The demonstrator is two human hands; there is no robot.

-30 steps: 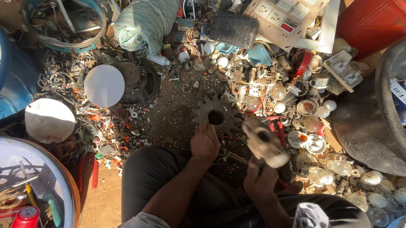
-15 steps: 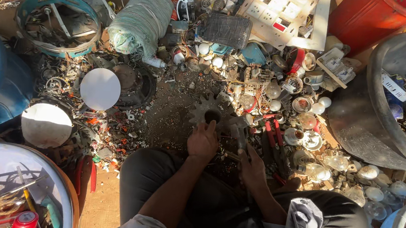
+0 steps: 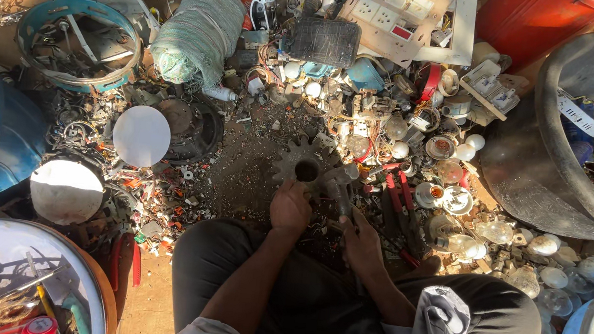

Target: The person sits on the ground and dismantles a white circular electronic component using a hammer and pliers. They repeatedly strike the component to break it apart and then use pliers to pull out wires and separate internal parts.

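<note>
Nearest the camera, the person sits cross-legged on the dirt floor in dark trousers, a crumpled grey cloth (image 3: 440,326) on the right knee. Just beyond the knees, the left hand (image 3: 290,208) presses, fingers curled, on the near edge of a rusty toothed metal gear wheel (image 3: 302,162) lying flat on the floor; its grip looks closed on something small there, though what it pins cannot be told. The right hand (image 3: 362,244) has its grip wrapped tight around the handle of a grey metal hammer (image 3: 338,185), whose head rests just right of the gear's centre hole. Judging by that, the striking work on the gear is mid-way: the tool is on the spot, and no freed piece shows. Right of the gear lie red-handled pliers (image 3: 402,190) and a scatter of glass bulbs, too many to count. Left of the gear are two white round discs (image 3: 141,135). Farther beyond it lie one bundle of green netting (image 3: 198,29), one dark ribbed block (image 3: 324,42) and one white switch panel (image 3: 404,11).
</note>
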